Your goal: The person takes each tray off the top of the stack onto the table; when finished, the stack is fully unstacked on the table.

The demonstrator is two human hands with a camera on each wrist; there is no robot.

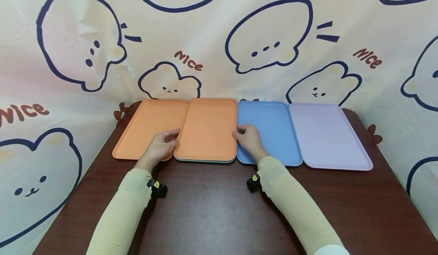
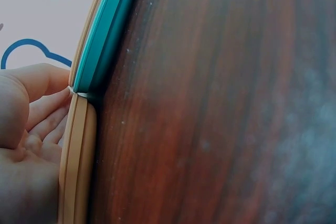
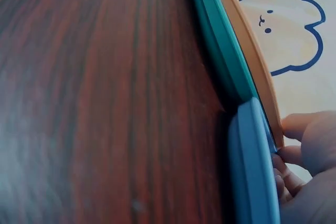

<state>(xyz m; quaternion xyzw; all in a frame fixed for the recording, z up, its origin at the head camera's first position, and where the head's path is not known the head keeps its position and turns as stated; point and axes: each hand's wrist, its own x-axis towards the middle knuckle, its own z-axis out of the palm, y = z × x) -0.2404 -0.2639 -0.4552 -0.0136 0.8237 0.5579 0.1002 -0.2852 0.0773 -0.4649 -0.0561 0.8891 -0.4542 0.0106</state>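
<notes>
Four rectangular trays stand in a row on the table. Second from the left, an orange tray is stacked on a teal tray, whose edge shows beneath it. My left hand is over the leftmost orange tray and pinches the stacked orange tray's left rim between thumb and fingers. On the opposite side, my right hand, above the blue tray, pinches the right rim. In the right wrist view the orange rim lies close along the teal tray's rim, with thumb and fingertips right at it.
A lilac tray lies at the right end of the row, against the blue one. The dark wood table extends toward me. Behind it hangs a cream cloth printed with cartoon animals.
</notes>
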